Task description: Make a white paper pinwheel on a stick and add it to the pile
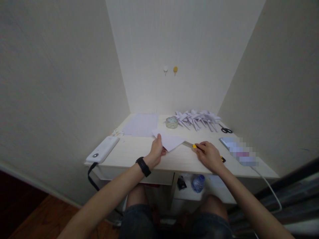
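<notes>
Near the middle of the desk, my left hand [157,151] pinches a folded piece of white paper [171,141] between thumb and fingers. A black watch [144,166] is on that wrist. My right hand [208,154] grips a yellow and black utility knife [195,146], its blade pointing left. The blade tip meets the right corner of the paper; whether it is inside a fold I cannot tell. Behind the paper stands a roll of clear tape [171,122]. Several folded paper pinwheels [196,118] lie heaped at the back right.
White sheets [141,124] lie at the back left of the desk [134,151]. A white power bank [103,149] with a black cable sits at the left edge. Black scissors [226,130] and a cabled phone [238,151] are at the right. A plastic bottle [198,183] is on the shelf below.
</notes>
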`<state>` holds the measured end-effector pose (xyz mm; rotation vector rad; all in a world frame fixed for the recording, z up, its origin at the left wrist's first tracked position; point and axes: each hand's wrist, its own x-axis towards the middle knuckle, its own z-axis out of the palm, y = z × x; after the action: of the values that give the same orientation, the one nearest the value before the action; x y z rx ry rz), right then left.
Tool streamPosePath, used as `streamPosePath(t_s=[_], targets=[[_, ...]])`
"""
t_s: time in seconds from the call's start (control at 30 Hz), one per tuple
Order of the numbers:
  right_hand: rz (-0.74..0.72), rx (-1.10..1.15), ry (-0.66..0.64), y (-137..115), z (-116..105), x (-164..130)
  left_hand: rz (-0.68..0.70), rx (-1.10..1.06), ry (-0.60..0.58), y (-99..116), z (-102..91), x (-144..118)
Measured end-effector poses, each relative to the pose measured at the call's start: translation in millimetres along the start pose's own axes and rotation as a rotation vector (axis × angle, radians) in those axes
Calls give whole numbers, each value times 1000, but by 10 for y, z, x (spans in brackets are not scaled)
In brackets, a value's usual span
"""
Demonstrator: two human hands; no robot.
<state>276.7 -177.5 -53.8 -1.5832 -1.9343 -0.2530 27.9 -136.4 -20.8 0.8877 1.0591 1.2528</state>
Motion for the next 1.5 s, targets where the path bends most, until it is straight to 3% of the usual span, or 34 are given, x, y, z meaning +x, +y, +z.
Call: streamPosePath(t_s=[0.13,0.3,0.4,0.47,0.53,0.6,0.67,0.7,0.77,0.83,1.0,1.27,1.5], targets=[[27,23,-25,-79,11,25,-29,-49,-11,-42,3,24],[35,3,-92,-122,49,110,-156,-68,-166,-57,49,-20],[23,-27,-124,-120,64,159,-278,141,-292,-38,42,-109],[13,-37,-147,-106,69,180,-335,479,-404,2,14,-174],[9,-45,-169,-84,77,192,-176,895,-480,59,-22,-211],[9,-51,-186,-57,93,199,248,1230,-503,114,-62,-188],[9,-51,-197,-33,112,206,716,1404,-542,143,-103,-93],[8,-50,-200,-24,121,210,864,1441,-630,141,-124,-25],[10,-49,-202,-16,133,218,981,1506,-723,106,-163,125],[13,-50,-204,-18,134,222,935,1603,-754,38,-189,252],[-8,-51,-221,-48,94,180,814,1737,-635,-121,-192,305],[-44,-8,-286,-192,-18,55,844,1776,-374,-163,-107,93],[-58,33,-295,-221,-36,32,830,1787,-328,-130,-57,17]])
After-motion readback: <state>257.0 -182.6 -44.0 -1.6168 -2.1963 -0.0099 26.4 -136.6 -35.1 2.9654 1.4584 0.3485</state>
